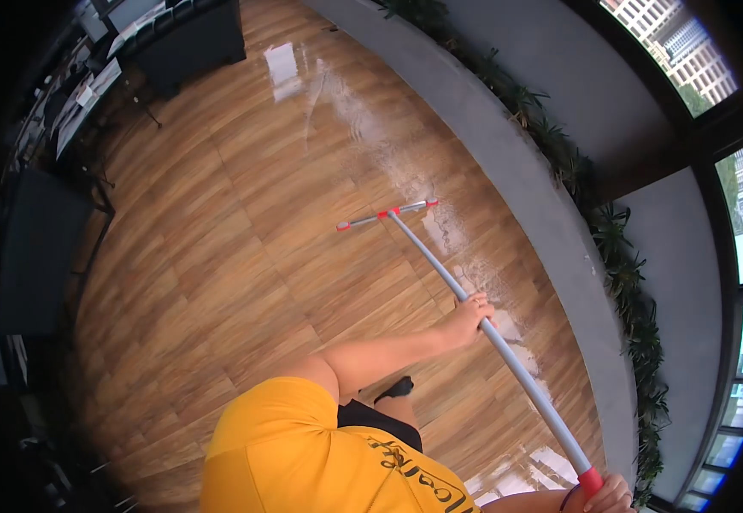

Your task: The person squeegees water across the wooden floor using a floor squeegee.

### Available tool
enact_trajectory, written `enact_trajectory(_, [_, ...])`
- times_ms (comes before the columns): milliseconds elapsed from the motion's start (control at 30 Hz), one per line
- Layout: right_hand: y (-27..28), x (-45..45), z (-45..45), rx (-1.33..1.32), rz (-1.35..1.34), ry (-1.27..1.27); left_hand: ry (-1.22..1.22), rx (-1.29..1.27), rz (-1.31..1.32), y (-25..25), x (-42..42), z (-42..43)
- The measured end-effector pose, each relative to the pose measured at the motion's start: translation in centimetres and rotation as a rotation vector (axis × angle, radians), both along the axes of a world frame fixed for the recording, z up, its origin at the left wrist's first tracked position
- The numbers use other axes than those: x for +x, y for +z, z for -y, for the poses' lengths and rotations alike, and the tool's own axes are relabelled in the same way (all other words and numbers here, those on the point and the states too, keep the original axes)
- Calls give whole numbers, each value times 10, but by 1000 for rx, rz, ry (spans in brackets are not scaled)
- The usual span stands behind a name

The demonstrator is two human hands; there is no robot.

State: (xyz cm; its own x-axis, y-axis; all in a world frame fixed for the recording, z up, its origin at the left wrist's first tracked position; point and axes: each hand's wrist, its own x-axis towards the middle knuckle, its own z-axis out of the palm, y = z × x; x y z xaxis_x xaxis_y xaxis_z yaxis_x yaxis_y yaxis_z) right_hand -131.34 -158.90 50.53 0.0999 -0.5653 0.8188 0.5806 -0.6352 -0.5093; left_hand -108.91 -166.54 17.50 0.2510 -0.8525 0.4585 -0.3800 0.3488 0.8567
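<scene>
A long grey pole (521, 374) runs from the lower right up to a red and grey squeegee head (388, 214) on the wood-look floor. My left hand (469, 320) is wrapped round the middle of the pole. At the pole's lower end, my right hand (608, 496) grips it by the red end piece (590, 481), partly cut off by the frame's bottom edge. Wet, shiny streaks (444, 232) lie on the floor beside the head and stretch to the far end.
A curved grey ledge (559, 256) with green plants (615, 239) borders the floor on the right, below windows. A black sofa (183, 47) and a cluttered table (76, 107) stand at the upper left. A dark panel (38, 248) is at the left.
</scene>
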Motion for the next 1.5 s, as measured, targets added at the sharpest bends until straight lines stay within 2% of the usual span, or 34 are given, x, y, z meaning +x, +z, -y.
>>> enact_trajectory(33, [7, 5, 2, -20, 16, 113, 26, 85, -4, -3, -8, -6])
enact_trajectory(67, [7, 15, 4, -26, 12, 118, 50, 170, -9, -7, -7, -7])
enact_trajectory(133, [-8, 36, 16, 107, 41, -67, 1, 208, -1, -25, 12, 9])
enact_trajectory(200, [-22, 64, 43, 98, 73, 5, -48, 255, 10, -39, 39, 35])
enact_trajectory(300, [-50, 117, 90, 49, 46, 74, 1, 221, 96, -58, 103, 91])
enact_trajectory(400, [-78, 183, 146, 30, 95, -92, -54, 178, 67, -82, 181, 161])
enact_trajectory(467, [-89, 227, 190, 8, 97, -60, -48, 371, 204, -89, 231, 205])
enact_trajectory(533, [-93, 272, 229, -4, 74, -72, -46, 437, 281, -81, 283, 240])
enact_trajectory(600, [-97, 310, 259, 13, 56, -88, 155, 433, 421, -74, 323, 252])
enact_trajectory(667, [-101, 342, 295, 17, 88, -73, 209, 542, 398, -76, 373, 248])
enact_trajectory(733, [-108, 372, 325, 24, 90, -61, 201, 547, 254, -90, 423, 213])
enact_trajectory(800, [-117, 400, 346, 32, 98, -50, 182, 717, 199, -110, 466, 152])
enact_trajectory(867, [-126, 423, 355, 62, 99, -100, 223, 867, 332, -188, 503, 65])
enact_trajectory(900, [-130, 435, 357, 58, 104, -97, 244, 1080, 340, -168, 512, 18])
enact_trajectory(933, [-132, 448, 355, 87, 122, -133, 248, 1247, 294, -170, 521, -28])
enact_trajectory(967, [-132, 458, 349, 115, 143, -171, 211, 1335, 320, -195, 532, -77])
enact_trajectory(1000, [-131, 468, 338, 101, 156, -171, 113, 1557, 367, -187, 538, -105])
enact_trajectory(1033, [-129, 479, 323, 134, 164, -167, -32, 1676, 561, -128, 535, -116])
enact_trajectory(1100, [-120, 496, 290, 156, 182, -158, 6, 1832, 450, -197, 550, -172])
enact_trajectory(1133, [-112, 503, 271, 140, 117, -144, 15, 1822, 454, -187, 557, -169])
enact_trajectory(1200, [-94, 506, 228, 103, 53, -128, -442, 1777, 312, -154, 565, -146])
enact_trajectory(1267, [-62, 502, 181, 51, 86, -147, -358, 1567, 387, -176, 571, -125])
enact_trajectory(1300, [-45, 501, 153, 30, 114, -173, -244, 1221, 435, -174, 576, -122])
enact_trajectory(1367, [-15, 503, 91, 36, 145, -217, -237, 1005, 458, -137, 582, -91])
enact_trajectory(1400, [-8, 510, 58, 28, 143, -232, -203, 956, 403, -83, 583, -84])
enact_trajectory(1500, [10, 523, -27, 38, 61, -265, -185, 546, 460, -35, 569, -84])
